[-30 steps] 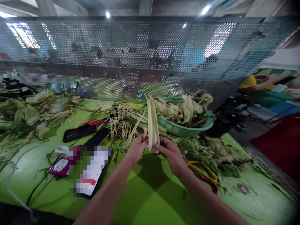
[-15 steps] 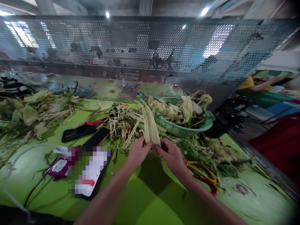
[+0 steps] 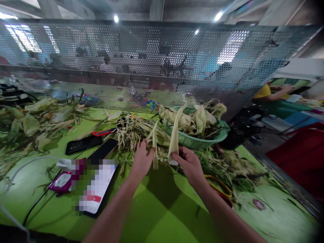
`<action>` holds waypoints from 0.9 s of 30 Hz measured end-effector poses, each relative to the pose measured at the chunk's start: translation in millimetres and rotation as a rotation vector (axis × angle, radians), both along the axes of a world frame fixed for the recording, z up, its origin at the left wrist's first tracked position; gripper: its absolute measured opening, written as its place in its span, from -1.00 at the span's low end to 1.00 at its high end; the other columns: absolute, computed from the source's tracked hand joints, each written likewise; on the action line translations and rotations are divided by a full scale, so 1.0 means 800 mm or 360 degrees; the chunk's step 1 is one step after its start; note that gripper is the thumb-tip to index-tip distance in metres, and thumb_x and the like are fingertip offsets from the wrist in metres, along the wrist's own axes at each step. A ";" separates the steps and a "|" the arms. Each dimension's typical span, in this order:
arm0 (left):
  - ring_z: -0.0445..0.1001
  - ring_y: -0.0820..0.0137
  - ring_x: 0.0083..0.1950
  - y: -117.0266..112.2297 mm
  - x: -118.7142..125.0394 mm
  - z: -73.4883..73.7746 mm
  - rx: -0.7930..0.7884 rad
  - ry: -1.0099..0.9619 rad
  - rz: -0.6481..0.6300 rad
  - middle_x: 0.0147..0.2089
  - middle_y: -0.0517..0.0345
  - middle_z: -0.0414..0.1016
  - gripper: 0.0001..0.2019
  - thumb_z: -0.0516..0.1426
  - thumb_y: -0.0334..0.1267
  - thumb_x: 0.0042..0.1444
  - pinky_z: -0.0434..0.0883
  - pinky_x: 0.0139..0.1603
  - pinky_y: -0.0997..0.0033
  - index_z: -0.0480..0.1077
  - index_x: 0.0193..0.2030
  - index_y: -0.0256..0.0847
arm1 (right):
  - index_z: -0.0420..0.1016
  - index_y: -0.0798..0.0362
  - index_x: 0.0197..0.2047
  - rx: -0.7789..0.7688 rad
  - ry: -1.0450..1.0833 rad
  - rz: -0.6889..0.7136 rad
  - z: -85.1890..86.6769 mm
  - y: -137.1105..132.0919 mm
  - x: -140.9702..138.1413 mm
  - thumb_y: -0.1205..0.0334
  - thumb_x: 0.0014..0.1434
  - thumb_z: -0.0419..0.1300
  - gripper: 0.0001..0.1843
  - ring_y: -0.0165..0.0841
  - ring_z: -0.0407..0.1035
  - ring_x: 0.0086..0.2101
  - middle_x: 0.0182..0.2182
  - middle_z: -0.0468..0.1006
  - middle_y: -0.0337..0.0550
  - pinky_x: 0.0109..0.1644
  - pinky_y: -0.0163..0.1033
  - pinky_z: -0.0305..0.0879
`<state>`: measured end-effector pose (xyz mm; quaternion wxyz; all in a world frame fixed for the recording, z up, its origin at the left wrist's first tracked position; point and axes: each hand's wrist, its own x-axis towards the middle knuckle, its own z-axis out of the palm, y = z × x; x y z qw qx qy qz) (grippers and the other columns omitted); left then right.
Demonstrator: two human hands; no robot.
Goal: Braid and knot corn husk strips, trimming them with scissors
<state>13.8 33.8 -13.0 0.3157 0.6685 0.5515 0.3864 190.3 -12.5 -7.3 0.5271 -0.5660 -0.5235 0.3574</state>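
Observation:
Two separate pieces of pale corn husk are held upright above the green table. My left hand pinches a narrow corn husk strip, with more thin pieces behind its fingers. My right hand is closed on a wider corn husk piece that tapers to a tip at the top. Just behind it stands a green plastic basket heaped with dried corn husks. Dried stalks with small flower-like heads lie behind my left hand.
To the left are red-handled scissors, two dark phones, a tablet and a purple power adapter. Loose husks cover the far left. Yellow-and-red handles lie by my right forearm. A perforated metal panel borders the back.
The wide husk that both hands held together is now in separate pieces. My hands have moved apart, the left one to the left and the right one to the right.

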 end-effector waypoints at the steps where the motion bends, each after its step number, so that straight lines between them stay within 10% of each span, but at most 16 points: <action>1: 0.36 0.28 -0.04 0.003 0.001 -0.004 -0.0021 -0.0063 -0.0046 -0.05 -0.03 0.33 -0.61 0.01 -0.19 0.15 0.27 0.05 0.25 0.24 0.11 -0.21 | 0.40 0.08 -0.36 -0.0017 0.0008 0.0018 -0.001 0.000 -0.001 0.05 0.01 0.24 -0.74 -0.40 0.24 -0.51 -0.52 0.41 -0.26 -0.44 -0.32 0.17; 9: 0.14 0.18 0.29 0.000 -0.004 0.003 0.0151 -0.0158 -0.0004 0.28 -0.16 0.17 -0.41 0.06 -0.32 0.08 0.08 0.27 0.15 0.09 0.29 -0.23 | 0.40 0.07 -0.35 -0.0018 -0.0054 0.0093 -0.006 0.001 -0.003 0.07 0.04 0.22 -0.77 -0.37 0.30 -0.47 -0.48 0.45 -0.21 -0.40 -0.29 0.23; 16: 0.43 0.36 -0.20 -0.030 0.019 0.015 -0.0092 -0.0366 -0.0402 -0.16 0.04 0.48 -0.69 0.11 -0.09 0.09 0.36 -0.21 0.41 0.37 -0.08 -0.21 | 0.39 0.07 -0.35 0.0028 -0.0153 0.0130 -0.005 -0.005 -0.013 0.18 0.04 0.19 -0.86 -0.38 0.29 -0.47 -0.49 0.44 -0.24 -0.40 -0.31 0.23; 27: 0.39 0.41 -0.35 -0.022 0.019 0.005 -0.0154 -0.0350 -0.0413 -0.34 0.13 0.50 -0.81 0.07 -0.18 0.11 0.32 -0.28 0.44 0.40 -0.31 -0.25 | 0.39 0.09 -0.39 0.0034 -0.0176 0.0201 -0.001 -0.008 -0.017 0.13 0.03 0.23 -0.81 -0.42 0.22 -0.48 -0.51 0.36 -0.26 -0.41 -0.32 0.17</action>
